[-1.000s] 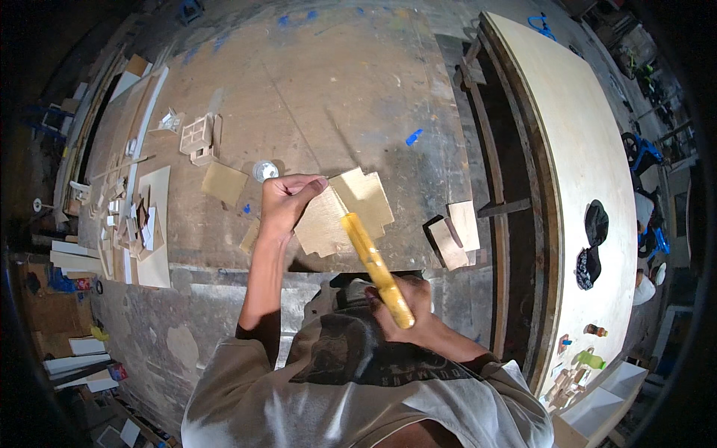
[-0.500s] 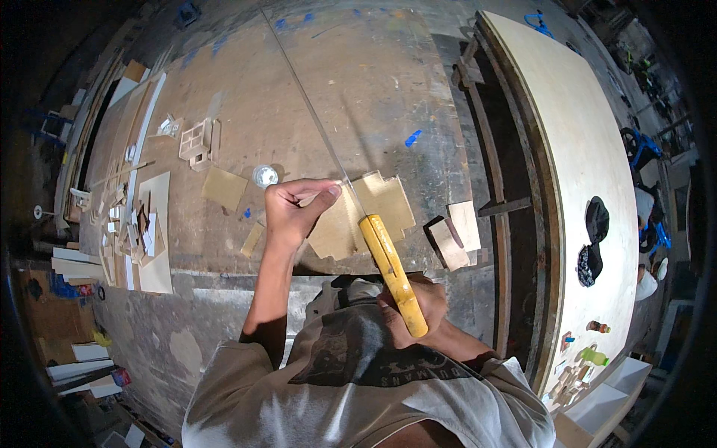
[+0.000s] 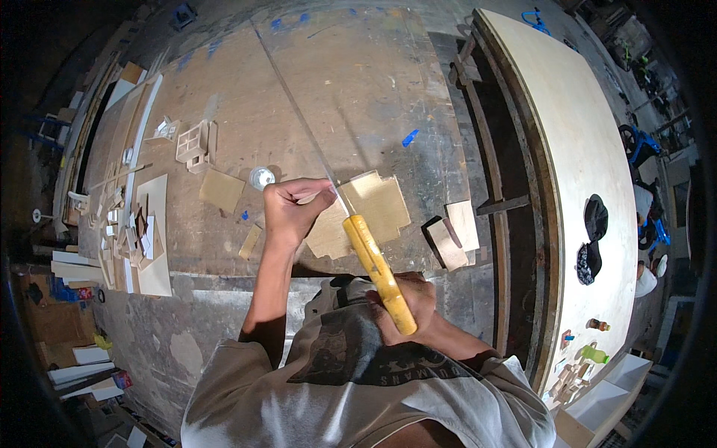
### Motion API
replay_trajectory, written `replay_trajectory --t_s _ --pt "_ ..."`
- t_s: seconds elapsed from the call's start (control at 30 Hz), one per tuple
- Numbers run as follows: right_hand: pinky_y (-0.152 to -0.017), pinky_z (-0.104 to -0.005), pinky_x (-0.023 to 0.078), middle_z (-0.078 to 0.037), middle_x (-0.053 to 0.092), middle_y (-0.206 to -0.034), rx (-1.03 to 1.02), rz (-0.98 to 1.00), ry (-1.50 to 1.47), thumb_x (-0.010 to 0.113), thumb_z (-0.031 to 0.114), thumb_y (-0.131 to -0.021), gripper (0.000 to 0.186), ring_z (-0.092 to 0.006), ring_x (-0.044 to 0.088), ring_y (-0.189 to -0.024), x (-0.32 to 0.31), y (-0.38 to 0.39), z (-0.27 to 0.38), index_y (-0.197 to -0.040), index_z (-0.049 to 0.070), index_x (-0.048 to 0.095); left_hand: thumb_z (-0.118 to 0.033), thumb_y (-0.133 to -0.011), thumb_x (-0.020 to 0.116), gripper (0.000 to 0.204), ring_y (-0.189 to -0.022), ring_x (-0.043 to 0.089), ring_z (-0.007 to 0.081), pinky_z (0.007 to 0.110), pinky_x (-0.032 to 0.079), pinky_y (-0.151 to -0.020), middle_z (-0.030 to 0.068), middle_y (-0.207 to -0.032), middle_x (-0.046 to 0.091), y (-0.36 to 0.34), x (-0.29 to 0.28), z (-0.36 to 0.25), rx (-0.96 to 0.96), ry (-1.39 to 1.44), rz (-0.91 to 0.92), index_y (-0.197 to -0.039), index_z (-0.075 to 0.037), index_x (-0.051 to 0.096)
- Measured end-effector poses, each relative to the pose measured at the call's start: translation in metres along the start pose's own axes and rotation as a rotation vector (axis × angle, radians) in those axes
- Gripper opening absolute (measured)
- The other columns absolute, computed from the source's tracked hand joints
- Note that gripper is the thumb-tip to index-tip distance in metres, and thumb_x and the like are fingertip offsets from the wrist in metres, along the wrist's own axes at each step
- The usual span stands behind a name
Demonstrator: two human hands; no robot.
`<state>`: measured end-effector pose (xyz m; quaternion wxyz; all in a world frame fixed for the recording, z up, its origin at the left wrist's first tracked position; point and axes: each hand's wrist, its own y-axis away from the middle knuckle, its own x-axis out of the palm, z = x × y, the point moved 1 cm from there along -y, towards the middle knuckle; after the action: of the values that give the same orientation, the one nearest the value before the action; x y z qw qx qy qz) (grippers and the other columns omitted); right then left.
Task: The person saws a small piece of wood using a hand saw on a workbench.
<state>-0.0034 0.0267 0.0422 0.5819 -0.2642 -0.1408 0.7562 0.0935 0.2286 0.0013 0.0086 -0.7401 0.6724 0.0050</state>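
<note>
the right hand (image 3: 409, 305) grips a yellow handle (image 3: 373, 261), the left hand's (image 3: 291, 213) hold beside the blade (image 3: 303, 123) unclear; the board's (image 3: 379, 210) stepped edges look cut, the remainder uncertain.

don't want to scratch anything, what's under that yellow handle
The yellow handle partly overlaps the stepped-edge wooden sheet; the right hand grips the handle's lower part. The surface directly beneath is covered, so contact can't be told.

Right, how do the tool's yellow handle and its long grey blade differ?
Colour: the handle is yellow with scuffs; the blade is grey.
Shape: the handle is thick; the blade looks much thinner and longer.
Hold: the right hand grips the handle; the left hand is close by the blade, contact unclear.
Shared: both run along roughly one line.
</note>
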Motion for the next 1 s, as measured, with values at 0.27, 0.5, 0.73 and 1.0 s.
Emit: replay_trajectory --t_s 0.27,0.5,0.73,1.0 --pt "-0.055 -0.0377 0.049 -0.013 0.054 -0.068 0.059 0.1 -0.014 0.064 -0.001 -0.068 0.017 -0.0311 0.059 -0.058 0.012 -0.001 -0.008 -0.084 0.0 0.057 0.008 -0.076 0.068 0.011 -0.072 0.066 0.0113 0.023 0.052 -0.068 0.0116 -0.084 0.072 -0.01 -0.001 0.01 -0.076 0.077 -0.019 -0.087 0.007 0.071" --pt "-0.055 -0.0379 0.05 -0.014 0.057 -0.071 0.22 0.124 -0.023 0.063 0.002 -0.072 0.019 -0.0329 0.06 -0.06 0.01 0.006 -0.008 -0.089 -0.001 0.057 0.004 -0.079 0.066 0.012 -0.067 0.064 0.0114 0.023 0.05 -0.061 0.0117 -0.081 0.071 -0.04 -0.011 0.007 -0.151 0.049 -0.071 -0.089 0.008 0.071" --pt "-0.053 -0.035 0.049 -0.014 0.058 -0.067 0.354 0.193 -0.038 0.062 0.003 -0.073 0.018 -0.0308 0.061 -0.055 0.003 0.022 -0.004 -0.091 -0.001 0.06 -0.001 -0.081 0.067 0.012 -0.065 0.064 0.0113 0.023 0.049 -0.06 0.0095 -0.079 0.07 -0.068 -0.032 0.02 -0.175 0.086 -0.134 -0.091 0.006 0.071" --pt "-0.048 -0.0327 0.047 -0.011 0.058 -0.062 0.132 -0.003 0.06 0.064 0.003 -0.071 0.011 -0.0258 0.059 -0.049 -0.014 0.009 0.007 -0.082 0.002 0.063 -0.002 -0.08 0.072 0.012 -0.07 0.065 0.0112 0.023 0.051 -0.066 0.0108 -0.083 0.072 -0.055 -0.011 0.001 -0.134 0.078 0.003 -0.09 0.005 0.072"
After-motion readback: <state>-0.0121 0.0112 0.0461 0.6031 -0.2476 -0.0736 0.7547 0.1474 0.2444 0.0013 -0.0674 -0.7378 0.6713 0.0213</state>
